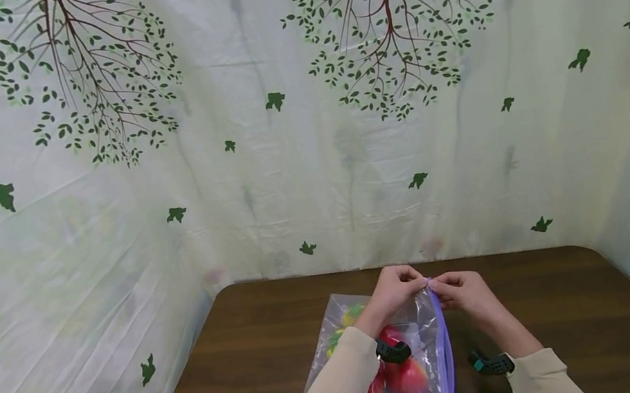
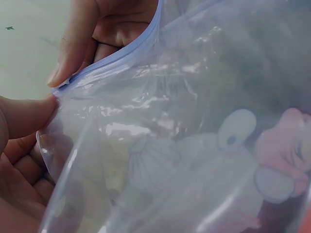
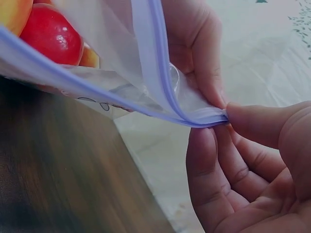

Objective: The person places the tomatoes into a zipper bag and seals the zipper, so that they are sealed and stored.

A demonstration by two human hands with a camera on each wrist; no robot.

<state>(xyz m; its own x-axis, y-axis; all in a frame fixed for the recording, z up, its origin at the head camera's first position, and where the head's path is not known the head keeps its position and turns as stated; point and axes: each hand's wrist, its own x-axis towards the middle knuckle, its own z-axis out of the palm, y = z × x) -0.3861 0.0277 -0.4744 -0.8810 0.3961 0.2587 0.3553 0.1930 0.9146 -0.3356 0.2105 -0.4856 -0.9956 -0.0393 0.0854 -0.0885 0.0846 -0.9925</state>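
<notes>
A clear zip bag [image 1: 343, 305] with a purple zip edge [image 1: 446, 356] lies on the table, its mouth toward the right. Inside are red round fruits [image 1: 409, 380] and some yellow-green pieces [image 1: 351, 314]. My left hand [image 1: 393, 295] pinches the far corner of the bag, just below the zip. Thumb and fingers of my right hand [image 1: 470, 295] pinch the end of the zip at that same corner. In the right wrist view the two zip strips [image 3: 160, 63] stand apart and meet at the pinched corner. A pale cartoon print [image 2: 209, 160] shows on the bag.
The brown wooden table [image 1: 244, 370] extends to both sides of the bag. Behind it hangs a pale cloth [image 1: 348, 169] printed with trees and leaves. Dark bands [image 1: 393, 351] sit on both wrists, below beige sleeves [image 1: 333, 390].
</notes>
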